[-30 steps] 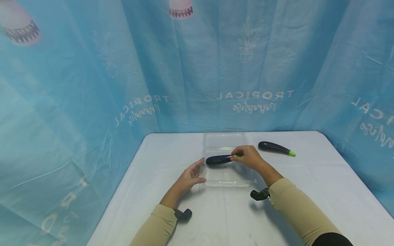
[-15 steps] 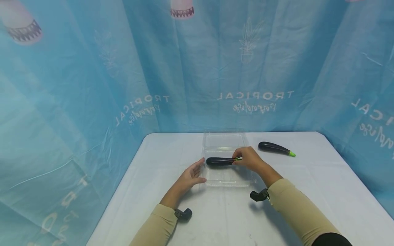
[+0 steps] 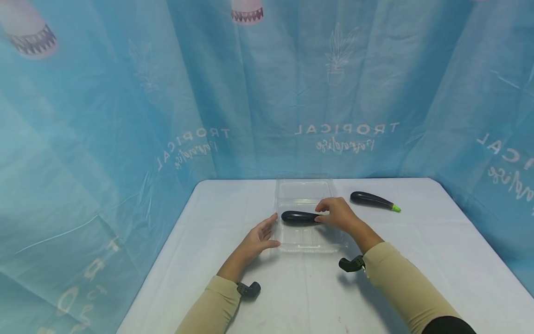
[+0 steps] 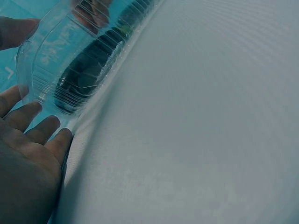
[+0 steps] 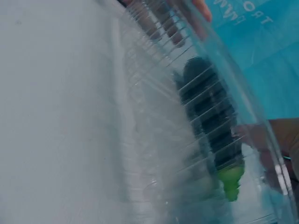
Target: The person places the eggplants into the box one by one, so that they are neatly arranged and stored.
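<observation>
A dark eggplant point(image 3: 298, 217) lies across a clear plastic clamshell box point(image 3: 292, 240), its fat end to the left. My right hand point(image 3: 337, 214) is at its narrow end, index finger and thumb parted there, the thumb overlapping the end. Seen through the box wall in the right wrist view, the eggplant point(image 5: 208, 107) shows its green stem, with a fingertip against its side. My left hand point(image 3: 253, 241) stands at the box's left side with fingers spread; the left wrist view shows those fingertips right at the clear wall point(image 4: 35, 77).
The box's hinged lid point(image 3: 304, 189) is folded back toward the far table edge. To the right, a second eggplant point(image 3: 370, 199) with a green stem lies on the white table point(image 3: 417, 250). A blue printed curtain point(image 3: 258, 93) hangs behind and beside the table.
The eggplant in the box has shifted slightly right and its narrow end has come down. My right index finger and thumb have parted, and the green stem is now hidden in the head view.
</observation>
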`<act>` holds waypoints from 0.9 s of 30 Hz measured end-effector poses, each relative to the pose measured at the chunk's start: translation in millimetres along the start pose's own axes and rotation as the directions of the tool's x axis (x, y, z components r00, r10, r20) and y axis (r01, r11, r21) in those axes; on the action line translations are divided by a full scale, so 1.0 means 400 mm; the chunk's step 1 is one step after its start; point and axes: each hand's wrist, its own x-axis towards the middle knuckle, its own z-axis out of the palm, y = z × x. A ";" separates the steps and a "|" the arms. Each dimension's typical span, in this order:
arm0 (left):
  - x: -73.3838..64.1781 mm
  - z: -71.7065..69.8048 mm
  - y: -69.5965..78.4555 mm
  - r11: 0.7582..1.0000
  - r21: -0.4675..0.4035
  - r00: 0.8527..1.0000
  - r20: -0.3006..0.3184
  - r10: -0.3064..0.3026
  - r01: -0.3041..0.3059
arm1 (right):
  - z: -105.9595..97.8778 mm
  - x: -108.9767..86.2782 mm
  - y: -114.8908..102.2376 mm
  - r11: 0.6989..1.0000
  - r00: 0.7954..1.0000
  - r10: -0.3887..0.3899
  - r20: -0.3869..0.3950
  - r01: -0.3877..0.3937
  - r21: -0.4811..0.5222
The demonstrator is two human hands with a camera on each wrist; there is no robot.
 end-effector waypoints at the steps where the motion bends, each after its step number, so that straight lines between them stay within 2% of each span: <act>1: 0.000 0.000 -0.001 1.000 -0.001 1.000 0.001 0.003 -0.003 | -0.003 -0.003 0.000 0.999 1.000 0.004 -0.025 -0.003 0.035; 4: 0.002 -0.002 -0.003 1.000 -0.013 1.000 0.004 0.005 -0.005 | -0.018 -0.013 0.001 0.990 0.994 0.017 -0.106 -0.002 0.141; 9: 0.000 -0.005 -0.005 1.000 -0.012 1.000 0.009 0.006 -0.006 | -0.071 -0.038 0.022 0.939 0.966 0.061 -0.251 0.029 0.342; 11: 0.000 -0.006 -0.007 1.000 -0.002 1.000 0.011 0.009 -0.009 | -0.105 -0.051 0.043 0.907 0.943 0.097 -0.318 0.047 0.418; 13: 0.000 -0.007 -0.010 1.000 0.009 1.000 0.016 0.014 -0.014 | -0.146 -0.066 0.072 0.873 0.912 0.140 -0.386 0.070 0.483; 16: -0.002 -0.007 -0.010 1.000 0.009 1.000 0.024 0.017 -0.017 | -0.212 -0.092 0.124 0.789 0.857 0.246 -0.452 0.094 0.607; 18: -0.003 -0.009 -0.008 1.000 0.001 0.999 0.027 0.022 -0.022 | -0.252 -0.111 0.164 0.749 0.821 0.323 -0.470 0.082 0.657; 19: -0.005 -0.012 -0.007 1.000 -0.003 0.999 0.027 0.025 -0.025 | -0.267 -0.119 0.185 0.736 0.805 0.363 -0.470 0.062 0.674; 21: -0.008 -0.018 -0.003 0.999 -0.016 0.999 0.026 0.029 -0.028 | -0.292 -0.138 0.220 0.728 0.773 0.452 -0.446 -0.031 0.685; 23: -0.010 -0.022 -0.002 0.999 -0.018 0.999 0.025 0.028 -0.028 | -0.303 -0.158 0.248 0.746 0.750 0.521 -0.408 -0.169 0.644; 25: -0.015 -0.027 0.001 0.999 -0.022 0.999 0.028 0.028 -0.027 | -0.304 -0.176 0.270 0.753 0.735 0.570 -0.367 -0.288 0.592; 27: -0.019 -0.030 0.003 0.999 -0.023 0.999 0.028 0.026 -0.025 | -0.299 -0.187 0.286 0.761 0.733 0.594 -0.332 -0.378 0.527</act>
